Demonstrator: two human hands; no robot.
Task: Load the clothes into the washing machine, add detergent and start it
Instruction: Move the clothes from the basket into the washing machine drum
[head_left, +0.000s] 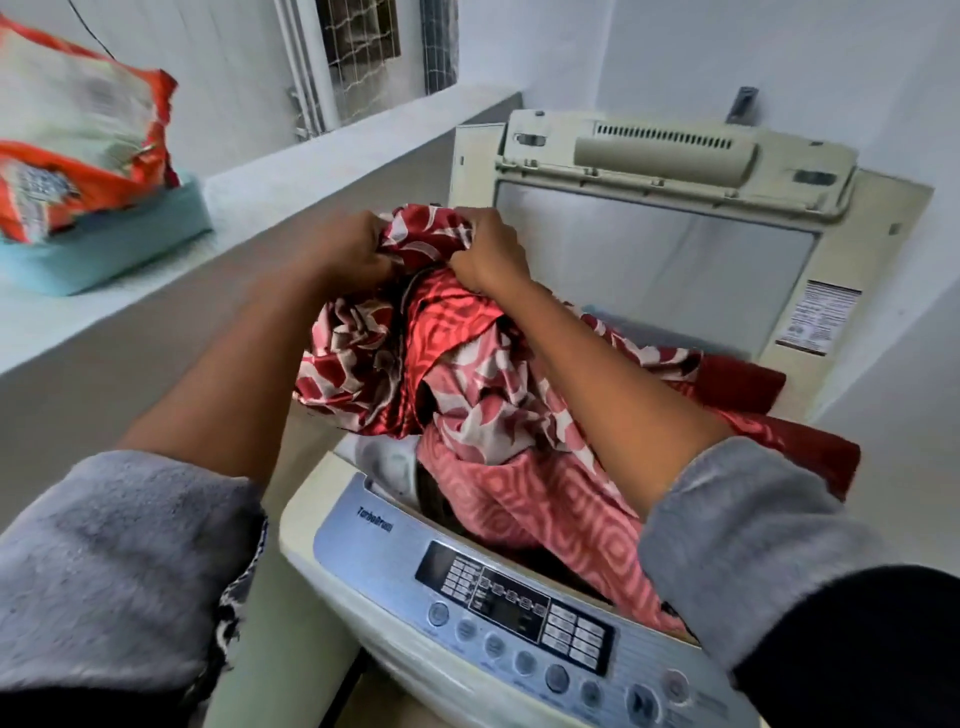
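My left hand (358, 252) and right hand (488, 254) are both curled tight into the top of the red patterned cloth (467, 374), with the fingers buried in its folds and the knuckles close together. The cloth hangs from my grip over the open washer (353, 551), and its lower part spills into the drum and over the right rim. The lid (654, 260) stands up behind. On the counter (249, 176) to my left, a blurred orange bag (78, 140), perhaps detergent, sits in a teal tub (135, 234).
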